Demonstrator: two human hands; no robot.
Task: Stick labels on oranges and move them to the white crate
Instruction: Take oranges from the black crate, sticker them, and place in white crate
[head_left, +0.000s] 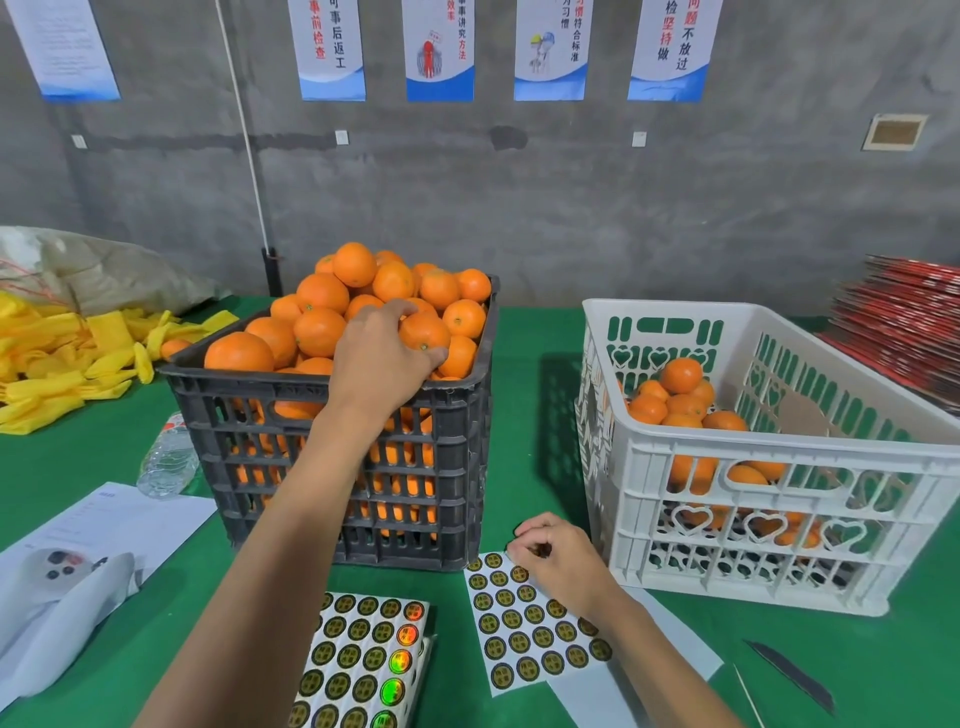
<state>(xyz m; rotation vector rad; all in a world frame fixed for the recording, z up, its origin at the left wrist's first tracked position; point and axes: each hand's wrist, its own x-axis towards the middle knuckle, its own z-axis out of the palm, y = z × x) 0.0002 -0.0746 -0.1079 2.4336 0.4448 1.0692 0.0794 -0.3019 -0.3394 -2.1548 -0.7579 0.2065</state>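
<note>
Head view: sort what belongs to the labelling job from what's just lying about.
Job: left hand gripping an orange in the black crate; right hand picking at the label sheet; white crate.

Lying about: water bottle, yellow bags, papers, red stack, wall posters.

The left arm stretches forward and up from the lower left, bare to the wrist. The left hand (382, 353) lies palm down with its fingers (415, 358) curled round an orange (423, 332). The right forearm comes in from the lower right, lower than the left. The right hand (558, 558) is loosely fisted, its fingertips (519, 545) pinched together on a label sheet (530, 631).
</note>
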